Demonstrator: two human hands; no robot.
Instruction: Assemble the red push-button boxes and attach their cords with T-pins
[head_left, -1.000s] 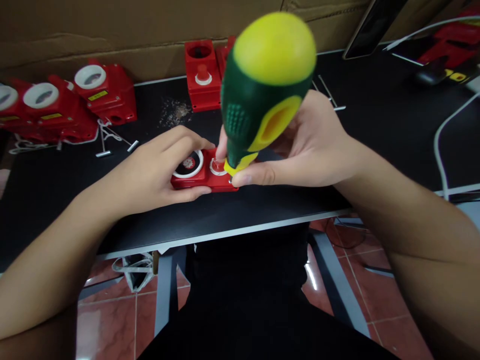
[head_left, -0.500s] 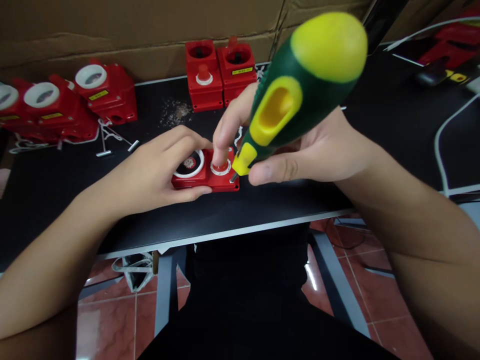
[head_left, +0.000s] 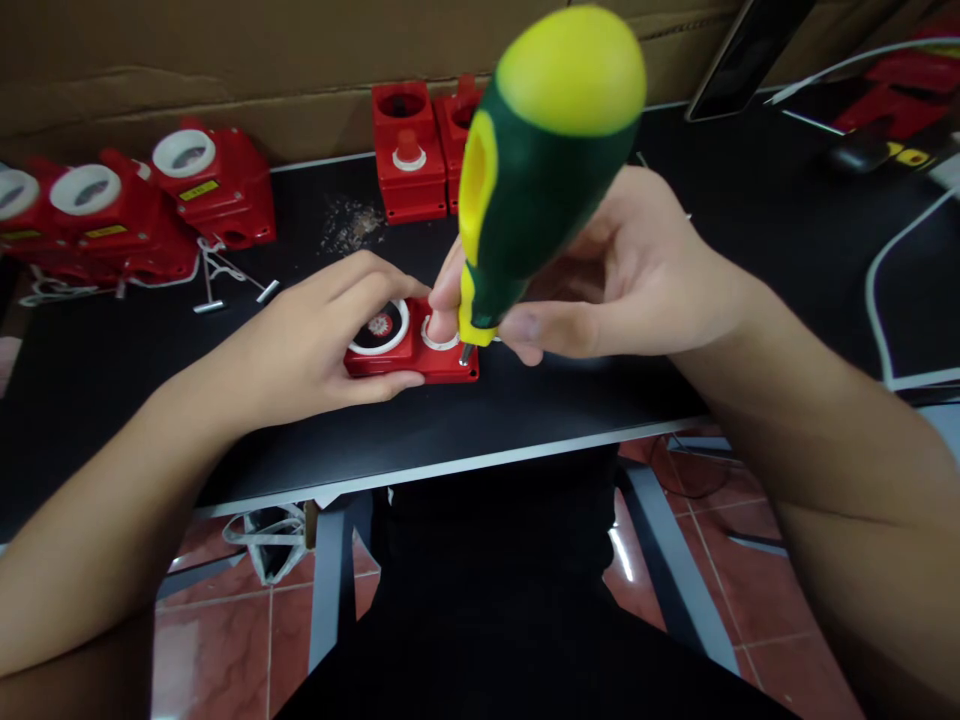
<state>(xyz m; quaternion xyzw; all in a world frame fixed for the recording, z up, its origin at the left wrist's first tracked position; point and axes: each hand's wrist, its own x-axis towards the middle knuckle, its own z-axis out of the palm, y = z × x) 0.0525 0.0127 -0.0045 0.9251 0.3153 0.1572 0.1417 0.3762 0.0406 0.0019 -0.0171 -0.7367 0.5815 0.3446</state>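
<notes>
A flat red box [head_left: 420, 360] with two white-ringed round openings lies on the black table [head_left: 525, 420] near its front edge. My left hand [head_left: 315, 340] is closed around the box's left side, thumb along its front edge. My right hand [head_left: 622, 275] grips a green and yellow screwdriver [head_left: 540, 160] low on its handle. The screwdriver stands nearly upright, its metal tip at the box's front right corner. A right fingertip rests by the right-hand ring.
Several red boxes with white round faces [head_left: 112, 215] lie at the back left with white string and small metal pins [head_left: 225, 285]. Two more red boxes [head_left: 409, 150] stand at the back centre against a cardboard wall. White cables [head_left: 885, 290] run at the right.
The screwdriver handle has swung back from leaning right to nearly upright, and turned in my right hand. The tip stays at the box's corner. My left hand has not moved.
</notes>
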